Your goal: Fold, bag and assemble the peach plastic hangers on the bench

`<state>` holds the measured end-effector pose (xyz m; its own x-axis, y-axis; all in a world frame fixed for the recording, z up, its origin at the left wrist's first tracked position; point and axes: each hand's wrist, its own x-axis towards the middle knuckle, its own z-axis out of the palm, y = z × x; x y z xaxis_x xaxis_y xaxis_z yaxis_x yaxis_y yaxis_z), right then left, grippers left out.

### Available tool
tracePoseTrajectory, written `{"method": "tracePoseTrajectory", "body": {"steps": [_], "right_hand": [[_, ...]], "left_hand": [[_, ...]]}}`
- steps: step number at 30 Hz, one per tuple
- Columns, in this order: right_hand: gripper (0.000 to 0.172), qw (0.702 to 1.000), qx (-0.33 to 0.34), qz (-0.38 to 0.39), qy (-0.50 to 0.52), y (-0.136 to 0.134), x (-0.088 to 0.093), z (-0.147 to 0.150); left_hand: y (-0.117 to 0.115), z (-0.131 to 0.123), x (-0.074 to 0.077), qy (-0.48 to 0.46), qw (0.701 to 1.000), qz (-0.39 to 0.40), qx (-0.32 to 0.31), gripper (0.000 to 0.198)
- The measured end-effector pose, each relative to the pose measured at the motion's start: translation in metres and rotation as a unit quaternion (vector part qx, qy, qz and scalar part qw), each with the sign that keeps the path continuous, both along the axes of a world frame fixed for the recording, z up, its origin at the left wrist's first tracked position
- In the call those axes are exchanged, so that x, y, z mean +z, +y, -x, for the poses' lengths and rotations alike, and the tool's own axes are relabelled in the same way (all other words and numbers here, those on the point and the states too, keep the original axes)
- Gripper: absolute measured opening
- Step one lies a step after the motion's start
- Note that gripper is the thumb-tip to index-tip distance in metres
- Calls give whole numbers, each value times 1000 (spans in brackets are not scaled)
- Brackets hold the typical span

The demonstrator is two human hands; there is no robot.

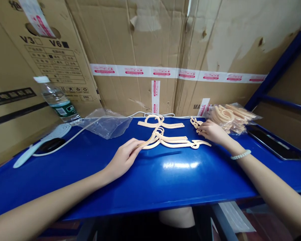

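My left hand [126, 156] pinches the left end of a curved cream-coloured piece [150, 139], which rises over other cream pieces at the middle of the blue table [140, 187]. Behind it lie more flat, curved cream pieces [173, 125]. To the right, my right hand [210, 131] has its fingers closed on a small pile of cream hooked parts [194, 123]; the fingertips partly hide what they grip. A small hooked part [195, 144] rests at the right end of the nearer pieces, below my right hand.
Right of my right hand sit bagged cream pieces [230, 117] and a phone [273, 144]. At the left are a water bottle [59, 102], a light blue hairbrush [43, 142], a white cable and a plastic bag [107, 124]. Cardboard [140, 40] stands behind.
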<state>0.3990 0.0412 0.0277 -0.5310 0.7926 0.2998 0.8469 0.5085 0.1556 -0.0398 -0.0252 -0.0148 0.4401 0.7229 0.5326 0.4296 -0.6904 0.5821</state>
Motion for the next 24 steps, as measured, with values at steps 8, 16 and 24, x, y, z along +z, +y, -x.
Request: {"method": "tracePoseTrajectory", "body": {"steps": [8,16,24], "right_hand": [[22,999,-7,-31,15,-1,-5,1],[16,998,-31,-20,57,3,-12,-3],[17,978,-82,-43,185,-1,-8,1]], "left_hand": [[-2,0,4,-2,1000,14,9,26],[-1,0,3,-3,1000,22,12,27],[-1,1,4,-4,1000,28,13,28]]}}
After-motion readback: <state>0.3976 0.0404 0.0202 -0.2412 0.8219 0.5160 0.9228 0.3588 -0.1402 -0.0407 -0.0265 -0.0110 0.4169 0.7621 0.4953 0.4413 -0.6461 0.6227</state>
